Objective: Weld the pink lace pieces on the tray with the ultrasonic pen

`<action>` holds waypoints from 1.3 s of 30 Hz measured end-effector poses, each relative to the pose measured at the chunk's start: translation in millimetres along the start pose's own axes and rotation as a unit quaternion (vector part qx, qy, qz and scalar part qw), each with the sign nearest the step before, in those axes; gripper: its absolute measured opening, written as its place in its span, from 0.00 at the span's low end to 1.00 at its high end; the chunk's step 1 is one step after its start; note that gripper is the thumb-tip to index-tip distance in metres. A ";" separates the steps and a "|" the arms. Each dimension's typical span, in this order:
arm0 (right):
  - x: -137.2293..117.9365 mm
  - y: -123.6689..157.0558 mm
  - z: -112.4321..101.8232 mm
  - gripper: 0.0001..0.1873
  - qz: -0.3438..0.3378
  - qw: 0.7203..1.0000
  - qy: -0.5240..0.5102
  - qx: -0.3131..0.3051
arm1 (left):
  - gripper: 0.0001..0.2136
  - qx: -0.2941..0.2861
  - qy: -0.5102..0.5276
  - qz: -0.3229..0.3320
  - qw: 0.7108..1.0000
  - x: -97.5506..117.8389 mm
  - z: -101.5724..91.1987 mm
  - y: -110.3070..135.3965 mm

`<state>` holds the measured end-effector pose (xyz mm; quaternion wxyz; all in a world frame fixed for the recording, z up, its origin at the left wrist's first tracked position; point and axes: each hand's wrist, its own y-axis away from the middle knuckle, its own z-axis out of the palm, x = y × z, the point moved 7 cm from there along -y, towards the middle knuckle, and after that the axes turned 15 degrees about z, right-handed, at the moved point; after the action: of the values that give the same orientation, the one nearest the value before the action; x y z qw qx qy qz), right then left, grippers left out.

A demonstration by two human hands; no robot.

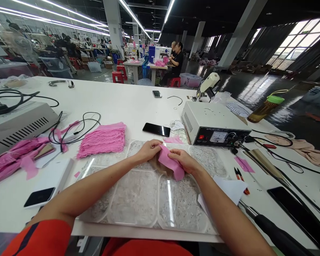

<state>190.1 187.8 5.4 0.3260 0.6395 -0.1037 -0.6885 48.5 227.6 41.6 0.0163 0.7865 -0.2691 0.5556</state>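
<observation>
Both my hands meet over a clear plastic mat (138,195) at the table's front middle. My left hand (148,151) pinches the upper edge of a small pink fabric piece (170,164). My right hand (185,160) grips the same piece from the right, fingers curled on it. A tan piece shows partly under the pink one. A stack of pink fabric pieces (102,139) lies to the left of my hands.
A white control box (213,128) with a dial stands right of centre. A black phone (156,129) lies behind my hands, another phone (39,197) at front left. A grey box (18,126) with black cables sits left. Small snips (240,175) lie right. People sit far behind.
</observation>
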 end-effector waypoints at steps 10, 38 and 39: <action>6.1 -1.3 -0.4 0.16 0.002 0.995 0.091 0.034 | 0.08 0.061 0.010 -0.060 0.996 -9.0 -10.3 -1.0; -9.0 25.7 -12.8 0.07 -0.097 0.903 0.386 0.161 | 0.12 -0.041 -0.229 -0.051 0.971 -25.3 -15.3 -8.5; -9.5 24.4 -13.9 0.05 -0.098 0.905 0.381 0.162 | 0.12 -0.043 -0.233 -0.051 0.970 -24.5 -15.2 -9.0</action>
<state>210.7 178.4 24.5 0.1639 0.9039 -0.0185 -0.3947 33.5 250.2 28.3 0.0154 0.9056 -0.2490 0.3429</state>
